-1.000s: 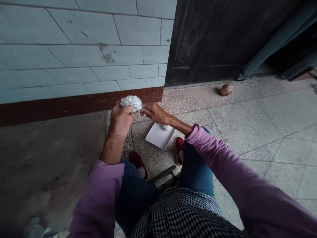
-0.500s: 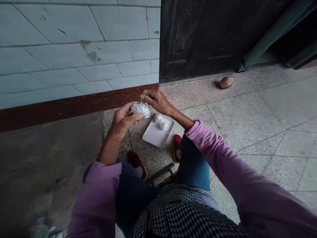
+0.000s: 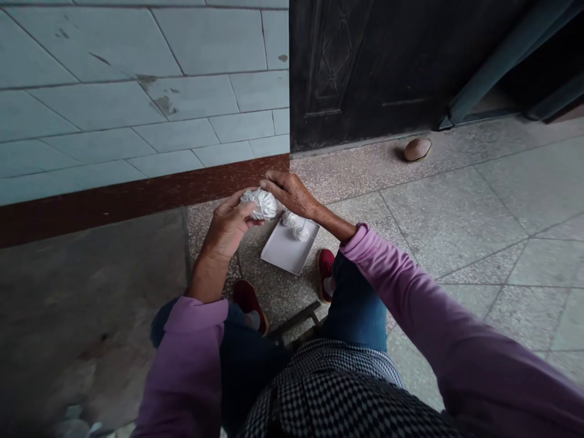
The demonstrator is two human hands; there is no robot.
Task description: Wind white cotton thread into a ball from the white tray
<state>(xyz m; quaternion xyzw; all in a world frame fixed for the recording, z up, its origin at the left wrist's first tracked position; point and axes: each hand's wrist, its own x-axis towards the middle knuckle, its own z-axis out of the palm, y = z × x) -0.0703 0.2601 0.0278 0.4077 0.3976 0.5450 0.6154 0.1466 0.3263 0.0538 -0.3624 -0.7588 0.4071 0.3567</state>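
Note:
A bundle of shiny white yarn (image 3: 261, 204) lies in my left hand (image 3: 227, 226), whose fingers and thumb wrap round it from the left. Just above its right side is my right hand (image 3: 292, 191), fingers bent and pressed together. A strand showed at those fingertips a moment ago; now what they pinch is too small to make out. Below the hands, a shallow white box lid (image 3: 283, 258) rests on the floor. In its far part sit two small balls of white yarn, a nearer ball (image 3: 300, 233) and a farther ball (image 3: 289, 218) partly hidden by my right hand.
A pale tiled wall (image 3: 191, 97) with a dark red base runs along the left. Beside it stands a dark door (image 3: 356, 73). A brownish rounded object (image 3: 417, 149) lies on the speckled floor near the door. My red shoes (image 3: 325, 267) flank the lid.
My right hand has shifted slightly down along the bundle, and its wrist has turned. The left hand has turned the bundle a little. The lid and its balls stay in place.

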